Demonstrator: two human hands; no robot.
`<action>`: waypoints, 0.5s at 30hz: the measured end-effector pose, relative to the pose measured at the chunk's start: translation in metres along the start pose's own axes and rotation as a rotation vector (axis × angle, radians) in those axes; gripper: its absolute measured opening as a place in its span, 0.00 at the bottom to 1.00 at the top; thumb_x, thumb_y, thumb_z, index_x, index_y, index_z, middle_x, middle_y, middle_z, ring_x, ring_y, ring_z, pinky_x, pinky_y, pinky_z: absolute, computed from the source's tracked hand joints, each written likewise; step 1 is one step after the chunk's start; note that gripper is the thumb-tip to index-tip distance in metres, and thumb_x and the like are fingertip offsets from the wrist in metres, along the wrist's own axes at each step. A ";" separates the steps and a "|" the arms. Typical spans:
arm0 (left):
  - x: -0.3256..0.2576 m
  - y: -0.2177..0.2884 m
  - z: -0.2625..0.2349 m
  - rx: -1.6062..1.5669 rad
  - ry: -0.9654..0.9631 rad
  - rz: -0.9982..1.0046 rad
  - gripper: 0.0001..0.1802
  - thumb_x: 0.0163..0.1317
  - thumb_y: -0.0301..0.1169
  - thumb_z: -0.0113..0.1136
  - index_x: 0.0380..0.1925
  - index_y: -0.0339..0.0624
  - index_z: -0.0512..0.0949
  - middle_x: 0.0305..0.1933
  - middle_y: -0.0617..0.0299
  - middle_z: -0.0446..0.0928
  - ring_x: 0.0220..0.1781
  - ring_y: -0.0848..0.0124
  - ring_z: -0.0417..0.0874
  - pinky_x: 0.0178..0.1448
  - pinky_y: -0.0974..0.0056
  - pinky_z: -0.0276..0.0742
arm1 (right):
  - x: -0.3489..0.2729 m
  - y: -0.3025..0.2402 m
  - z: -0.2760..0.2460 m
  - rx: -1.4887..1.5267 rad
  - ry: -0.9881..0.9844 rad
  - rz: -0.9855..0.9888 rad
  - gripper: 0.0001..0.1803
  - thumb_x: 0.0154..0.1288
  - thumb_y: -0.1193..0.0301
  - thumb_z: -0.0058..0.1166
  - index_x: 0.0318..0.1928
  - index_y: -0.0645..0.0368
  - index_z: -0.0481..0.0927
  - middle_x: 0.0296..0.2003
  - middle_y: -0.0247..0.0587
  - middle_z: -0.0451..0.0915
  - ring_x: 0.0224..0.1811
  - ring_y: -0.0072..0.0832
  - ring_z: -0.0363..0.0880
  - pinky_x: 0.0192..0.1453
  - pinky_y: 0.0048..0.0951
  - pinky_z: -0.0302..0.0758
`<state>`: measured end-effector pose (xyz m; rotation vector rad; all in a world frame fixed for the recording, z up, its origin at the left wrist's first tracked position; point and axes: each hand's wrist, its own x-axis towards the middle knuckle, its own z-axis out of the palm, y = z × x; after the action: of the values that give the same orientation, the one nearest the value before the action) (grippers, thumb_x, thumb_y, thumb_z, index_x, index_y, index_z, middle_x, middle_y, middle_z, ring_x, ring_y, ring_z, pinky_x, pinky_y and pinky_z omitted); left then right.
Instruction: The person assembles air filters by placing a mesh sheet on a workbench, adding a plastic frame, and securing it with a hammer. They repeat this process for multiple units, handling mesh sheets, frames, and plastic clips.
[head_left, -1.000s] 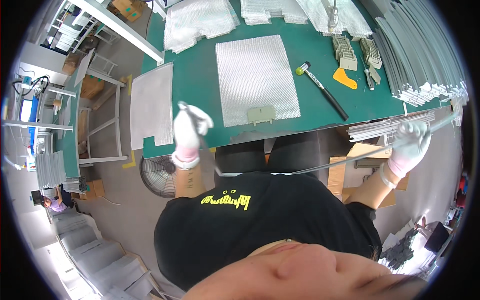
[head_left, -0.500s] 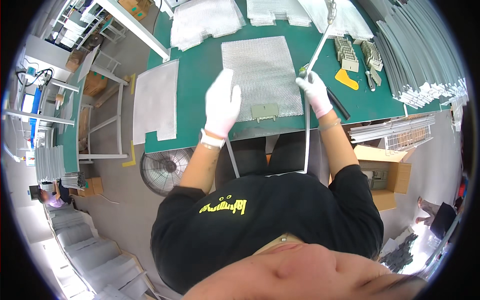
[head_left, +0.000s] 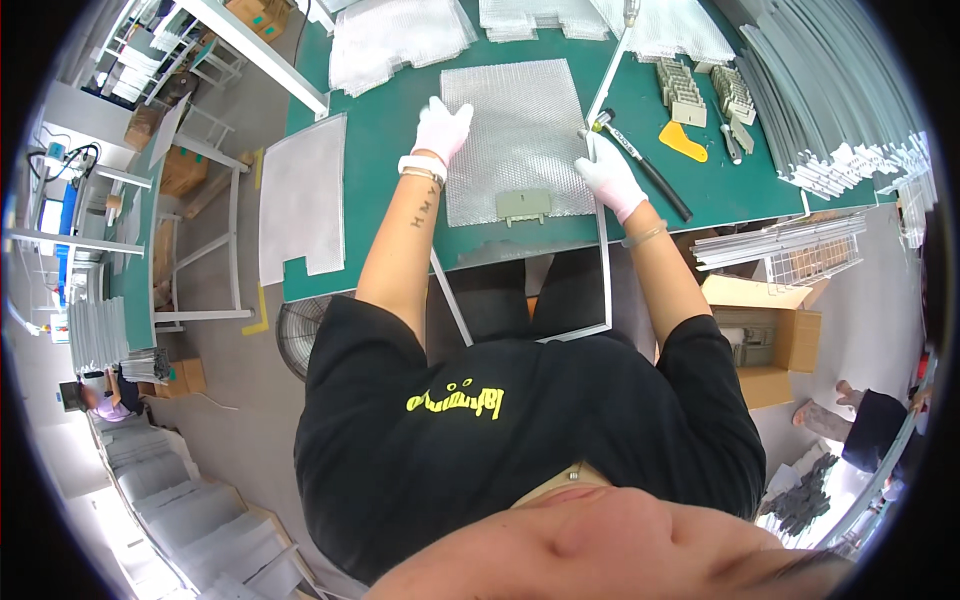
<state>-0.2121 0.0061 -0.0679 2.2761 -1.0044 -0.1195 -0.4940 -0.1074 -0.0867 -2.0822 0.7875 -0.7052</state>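
Note:
My left hand (head_left: 443,132), in a white glove, is at the left edge of a silvery mesh sheet (head_left: 515,120). Its fingers are bent, but what they hold is hidden. My right hand (head_left: 612,180), also gloved, is closed round the right bar of a thin white frame (head_left: 605,268) beside the sheet. The frame's near end hangs past the table edge against my shirt. A flat grey-beige plastic piece (head_left: 523,206) lies on the near part of the sheet. Just right of my right hand lies a hammer (head_left: 655,170) with a black handle.
On the green table (head_left: 390,140) are mesh stacks (head_left: 400,45), another pale sheet (head_left: 303,200), rows of beige plastic pieces (head_left: 682,95), a yellow scraper (head_left: 683,141) and a handled tool (head_left: 732,145). Long grey strips (head_left: 825,110) crowd the right. A floor fan (head_left: 298,335) stands below.
My left hand has moved away from me along the sheet's left side, its fingers now more bent. My right hand has shifted slightly nearer and left along the frame, uncovering the hammer head.

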 end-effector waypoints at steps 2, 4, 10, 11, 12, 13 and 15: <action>-0.030 0.016 0.003 0.186 0.368 0.283 0.35 0.66 0.48 0.57 0.61 0.27 0.68 0.59 0.34 0.76 0.66 0.45 0.75 0.72 0.51 0.67 | -0.010 0.002 -0.007 -0.116 0.073 -0.155 0.20 0.58 0.69 0.52 0.50 0.65 0.78 0.48 0.59 0.79 0.54 0.53 0.77 0.61 0.43 0.73; -0.100 0.060 -0.018 -0.400 0.153 0.413 0.27 0.69 0.41 0.57 0.59 0.29 0.72 0.57 0.40 0.77 0.64 0.50 0.75 0.71 0.52 0.67 | -0.025 -0.003 -0.015 -0.141 0.019 -0.110 0.18 0.59 0.67 0.53 0.47 0.65 0.79 0.45 0.57 0.80 0.51 0.51 0.78 0.58 0.43 0.74; -0.264 0.043 0.024 -1.591 -1.051 -0.930 0.22 0.73 0.47 0.55 0.51 0.39 0.74 0.49 0.56 0.79 0.49 0.61 0.82 0.56 0.58 0.80 | -0.064 -0.046 -0.028 0.012 -0.224 0.150 0.11 0.62 0.68 0.56 0.42 0.62 0.78 0.30 0.43 0.79 0.33 0.32 0.78 0.46 0.31 0.76; -0.273 0.052 0.029 -1.626 -0.928 -0.991 0.22 0.73 0.47 0.55 0.52 0.39 0.74 0.50 0.54 0.78 0.52 0.60 0.81 0.58 0.56 0.79 | -0.071 -0.045 -0.029 0.026 -0.250 0.152 0.12 0.65 0.69 0.55 0.46 0.62 0.78 0.29 0.42 0.80 0.33 0.29 0.78 0.45 0.31 0.76; -0.276 0.061 0.033 -1.658 -0.801 -1.043 0.23 0.73 0.48 0.55 0.52 0.39 0.73 0.51 0.53 0.78 0.55 0.60 0.80 0.60 0.55 0.78 | -0.078 -0.045 -0.029 0.059 -0.236 0.165 0.14 0.65 0.69 0.55 0.49 0.62 0.77 0.30 0.41 0.80 0.33 0.28 0.78 0.45 0.30 0.76; -0.276 0.066 0.039 -1.706 -0.751 -0.984 0.23 0.73 0.48 0.54 0.52 0.39 0.73 0.52 0.53 0.77 0.56 0.59 0.79 0.61 0.55 0.77 | -0.085 -0.046 -0.029 0.092 -0.223 0.179 0.16 0.66 0.70 0.54 0.52 0.62 0.76 0.30 0.40 0.80 0.33 0.27 0.78 0.45 0.30 0.76; -0.274 0.069 0.048 -1.797 -0.637 -0.865 0.24 0.74 0.49 0.53 0.53 0.38 0.72 0.54 0.51 0.76 0.58 0.58 0.77 0.62 0.53 0.76 | -0.101 -0.056 -0.025 0.197 -0.163 0.192 0.23 0.67 0.69 0.55 0.61 0.61 0.71 0.32 0.42 0.80 0.32 0.32 0.80 0.43 0.33 0.78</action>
<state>-0.4639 0.1359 -0.1103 0.7171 0.1523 -1.4538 -0.5615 -0.0180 -0.0489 -1.8320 0.7806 -0.4814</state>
